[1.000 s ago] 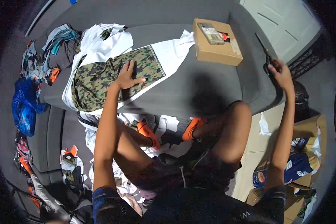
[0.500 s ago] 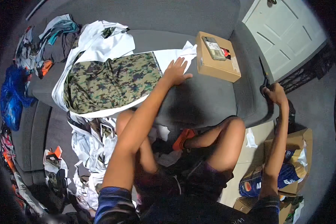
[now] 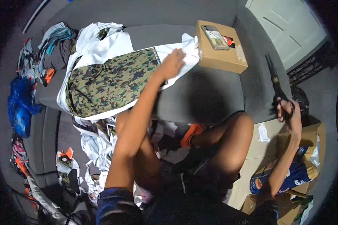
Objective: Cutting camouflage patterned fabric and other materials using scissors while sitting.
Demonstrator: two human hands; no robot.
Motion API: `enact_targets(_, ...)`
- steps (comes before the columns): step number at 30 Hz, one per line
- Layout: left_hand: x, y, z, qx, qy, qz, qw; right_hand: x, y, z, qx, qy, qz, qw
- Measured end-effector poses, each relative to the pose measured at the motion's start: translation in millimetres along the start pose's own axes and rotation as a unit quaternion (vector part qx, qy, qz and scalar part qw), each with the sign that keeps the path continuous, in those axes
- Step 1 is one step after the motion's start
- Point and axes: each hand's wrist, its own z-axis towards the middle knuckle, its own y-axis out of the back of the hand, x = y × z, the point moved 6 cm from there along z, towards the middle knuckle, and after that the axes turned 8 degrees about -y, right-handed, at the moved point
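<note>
On the grey sofa lies a flat cloth piece with a green camouflage panel (image 3: 112, 80) and white fabric (image 3: 189, 62) around it. My left hand (image 3: 172, 63) rests over the white part, just right of the camouflage panel. Its fingers look bent and are blurred, so whether they pinch the fabric does not show. At the sofa's right end, my right hand (image 3: 291, 112) grips black scissors (image 3: 275, 80) by the handles. The blades point up and away from me, and no cloth is between them.
A cardboard box (image 3: 225, 62) with a phone (image 3: 215, 37) on top stands right of the cloth. Crumpled clothes (image 3: 58, 45) and a blue plastic bag (image 3: 20, 108) lie at left. White scraps (image 3: 95, 146) cover the floor by my legs. An open carton (image 3: 300, 138) stands lower right.
My left hand has gone from spread flat to bent over the white fabric. My right hand has turned, and the scissors show more fully. The view has shifted slightly.
</note>
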Motion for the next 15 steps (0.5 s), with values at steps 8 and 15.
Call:
enact_targets(8,28,67,-95,0.015,0.027,-0.053,0.998,-176,-201,-98,0.267,-0.233,0.563,0.747)
enact_targets(15,9,69,-104,0.067,0.041,-0.056,0.995,-144,-290,-74,0.332,-0.262,0.251,0.871)
